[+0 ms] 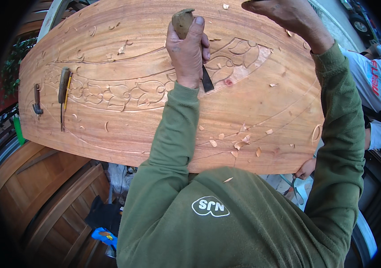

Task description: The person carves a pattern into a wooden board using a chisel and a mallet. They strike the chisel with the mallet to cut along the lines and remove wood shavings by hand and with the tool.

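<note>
Far left on the wooden board (123, 134), a small hooked tool (37, 99) lies near the edge, and just beside it a longer chisel (63, 91) and a pencil (67, 91) lie side by side, all three running top to bottom. Moving in, the carved leaf band (123, 91) sweeps across the board toward the right. At the middle, the left hand (187, 51) is clamped in a fist round the handle of a carving chisel (207, 81), handle up, dark blade pointing down and slightly right, its tip on the carved leaf band. Wood chips (239, 142) lie scattered toward the near edge. There is bare board below the blade. Top right, the right hand (288, 15) is raised above the board; I can't tell its grip. At the far right edge is another person (378, 89).
</note>
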Demonstrator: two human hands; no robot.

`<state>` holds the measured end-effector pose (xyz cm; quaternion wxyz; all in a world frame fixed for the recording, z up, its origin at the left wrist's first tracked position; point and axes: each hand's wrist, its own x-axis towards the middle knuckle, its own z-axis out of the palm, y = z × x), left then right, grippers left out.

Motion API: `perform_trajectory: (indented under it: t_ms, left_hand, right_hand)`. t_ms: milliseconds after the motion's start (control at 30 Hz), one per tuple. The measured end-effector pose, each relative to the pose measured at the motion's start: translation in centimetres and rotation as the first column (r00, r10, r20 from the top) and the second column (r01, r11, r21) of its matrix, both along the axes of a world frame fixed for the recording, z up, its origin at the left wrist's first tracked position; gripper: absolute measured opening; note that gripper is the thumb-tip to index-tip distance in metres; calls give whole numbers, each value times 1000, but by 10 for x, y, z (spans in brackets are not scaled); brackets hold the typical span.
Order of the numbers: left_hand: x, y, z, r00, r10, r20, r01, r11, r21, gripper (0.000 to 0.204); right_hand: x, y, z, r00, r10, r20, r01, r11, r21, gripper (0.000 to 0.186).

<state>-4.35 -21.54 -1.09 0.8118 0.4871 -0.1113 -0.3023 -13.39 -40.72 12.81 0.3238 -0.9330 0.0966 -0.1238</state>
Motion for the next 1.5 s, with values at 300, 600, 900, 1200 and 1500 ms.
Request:
perform_trajectory:
  t_ms: [300,600,900,1200,1500]
  left_hand:
    - [-6,2,-6,999,-39,21,39,999,-8,29]
    - [1,26,16,994,-59,-90,55,997,-47,26]
    - [-29,141,29,612,-299,732,-235,815,529,41]
    - [-77,163,-6,144,-544,827,-435,716,546,61]
    - [-73,162,-20,63,-486,872,-524,727,443,62]
  right_hand:
    - [9,9,20,924,16,-383,-73,988,-136,85]
    - [-31,32,-11,998,48,-30,-52,991,-121,91]
    - [-215,125,-96,686,-714,-139,559,395,729,61]
    - [-280,216,-158,517,-856,33,607,393,691,63]
    - [-273,206,-156,345,-939,9,513,197,835,51]
